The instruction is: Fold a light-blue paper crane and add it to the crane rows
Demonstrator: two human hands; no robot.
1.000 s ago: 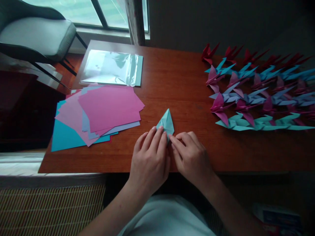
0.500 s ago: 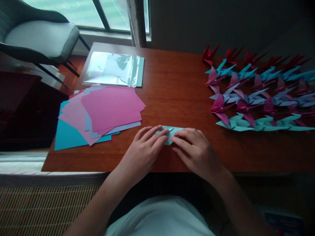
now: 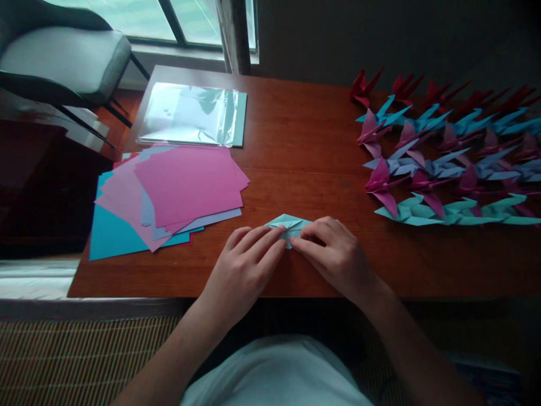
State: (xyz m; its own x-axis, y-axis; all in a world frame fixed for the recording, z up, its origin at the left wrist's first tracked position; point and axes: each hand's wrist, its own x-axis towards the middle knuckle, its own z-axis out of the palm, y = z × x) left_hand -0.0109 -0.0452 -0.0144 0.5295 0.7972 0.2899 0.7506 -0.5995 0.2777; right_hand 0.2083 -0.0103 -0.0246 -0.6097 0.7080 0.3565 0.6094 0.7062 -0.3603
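A folded piece of mint-green origami paper [image 3: 287,220] lies on the table near its front edge, between my hands. My left hand [image 3: 253,256] rests over its left side, fingertips pressed on the folded layers. On the right side, my right hand [image 3: 333,248] pinches the paper's edge between thumb and fingers. Its lower part is partly covered by my fingertips. Rows of finished paper cranes stand at the right, the closest row being mint-green cranes [image 3: 456,211].
Loose pink sheets [image 3: 190,183] fan out at the left over a blue sheet [image 3: 114,237]. Behind them lies a clear plastic packet of paper [image 3: 190,115]. Magenta cranes [image 3: 382,183] and red cranes [image 3: 364,89] stand on the wooden table [image 3: 296,152]. A chair [image 3: 67,62] is beyond the left end.
My left fingers have drawn back toward me, uncovering more of the paper's upper left. My right fingers have curled closer on the right edge. The view has shifted slightly.
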